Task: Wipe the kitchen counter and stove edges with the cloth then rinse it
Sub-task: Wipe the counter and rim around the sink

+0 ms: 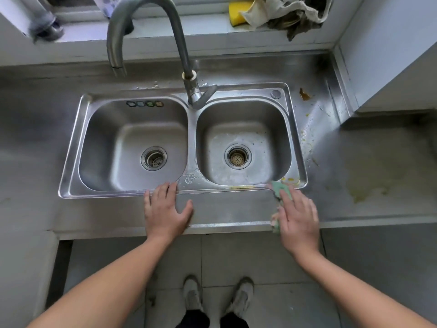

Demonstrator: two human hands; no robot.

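A small green cloth point(278, 188) lies on the steel counter point(227, 209) at the front right corner of the double sink point(123, 194). My right hand point(299, 218) presses flat on the cloth, covering most of it; green edges show past the fingertips and at the thumb side. My left hand point(165, 209) rests flat and empty on the counter, fingers spread, fingertips touching the sink's front rim below the divider. Yellow smears point(289, 179) sit on the rim just beyond the cloth.
A tall curved faucet point(182, 50) rises behind the sink, its spout over the left basin. Food stains point(364, 192) and scraps mark the counter to the right. A yellow sponge point(237, 14) and crumpled rags point(290, 13) sit on the back sill. A wall corner stands at far right.
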